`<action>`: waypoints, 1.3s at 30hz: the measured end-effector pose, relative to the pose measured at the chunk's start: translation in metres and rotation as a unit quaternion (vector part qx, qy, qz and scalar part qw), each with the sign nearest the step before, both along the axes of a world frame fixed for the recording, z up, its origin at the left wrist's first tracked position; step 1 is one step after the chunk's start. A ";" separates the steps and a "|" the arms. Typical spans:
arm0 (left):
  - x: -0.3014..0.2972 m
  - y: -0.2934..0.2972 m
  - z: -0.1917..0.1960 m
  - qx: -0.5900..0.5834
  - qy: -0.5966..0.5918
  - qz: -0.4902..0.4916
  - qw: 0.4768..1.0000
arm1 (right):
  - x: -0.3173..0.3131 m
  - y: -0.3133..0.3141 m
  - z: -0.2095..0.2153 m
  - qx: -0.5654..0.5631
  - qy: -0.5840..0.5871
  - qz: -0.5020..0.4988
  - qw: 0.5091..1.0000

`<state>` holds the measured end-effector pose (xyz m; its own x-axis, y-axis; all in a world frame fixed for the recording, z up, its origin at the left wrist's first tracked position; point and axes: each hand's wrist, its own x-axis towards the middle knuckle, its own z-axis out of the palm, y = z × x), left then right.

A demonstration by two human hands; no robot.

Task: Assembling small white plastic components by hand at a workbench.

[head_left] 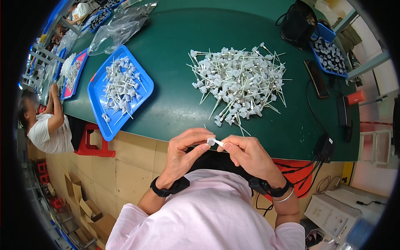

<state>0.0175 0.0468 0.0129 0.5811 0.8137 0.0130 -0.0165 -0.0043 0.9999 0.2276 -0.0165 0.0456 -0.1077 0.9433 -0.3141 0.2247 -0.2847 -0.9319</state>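
Note:
At the table's front edge, my left hand pinches a small white plastic cap-like head between thumb and fingers. My right hand grips a slim white tapered piece that meets the head; whether the two are one part I cannot tell. Just beyond my hands lies a big heap of white plastic heads with thin pale stems, resembling small pump heads with tubes. To the left, a blue tray holds a smaller pile of similar pieces.
A phone, a black bag and a blue tray of parts line the green table's right side. Clear plastic bags lie far left. Cables hang at the right edge. Another person works at left.

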 end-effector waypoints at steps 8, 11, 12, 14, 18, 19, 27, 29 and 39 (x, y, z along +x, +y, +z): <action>0.009 -0.004 -0.009 -0.127 -0.034 0.061 0.989 | -0.016 -0.011 0.006 0.202 -0.242 -0.010 0.949; 0.010 -0.004 -0.008 -0.148 -0.033 0.071 0.986 | -0.014 -0.014 0.008 0.215 -0.260 -0.030 0.941; 0.010 -0.004 -0.007 -0.148 -0.032 0.073 0.986 | -0.013 -0.014 0.007 0.226 -0.261 -0.041 0.938; 0.010 -0.005 -0.008 -0.153 -0.043 0.070 0.985 | -0.011 -0.014 0.008 0.229 -0.255 -0.039 0.939; 0.011 -0.004 -0.009 -0.148 -0.051 0.065 0.986 | -0.011 -0.015 0.007 0.224 -0.246 -0.033 0.942; 0.010 -0.004 -0.010 -0.145 -0.056 0.061 0.986 | -0.012 -0.014 0.006 0.228 -0.246 -0.036 0.942; 0.008 -0.003 -0.013 -0.141 -0.039 0.068 0.987 | -0.022 -0.016 0.011 0.231 -0.318 -0.015 0.919; 0.008 -0.004 -0.012 -0.149 -0.055 0.061 0.985 | -0.023 -0.014 0.009 0.248 -0.329 -0.016 0.911; 0.005 -0.006 0.000 -0.157 -0.053 0.036 0.985 | -0.024 -0.012 0.010 0.257 -0.356 -0.014 0.898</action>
<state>0.0226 0.0410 0.0130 0.5310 0.8260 -0.1891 -0.1315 0.3008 0.9446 0.2034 -0.0288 0.0560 -0.0265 0.9826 0.1839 0.8151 0.1277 -0.5651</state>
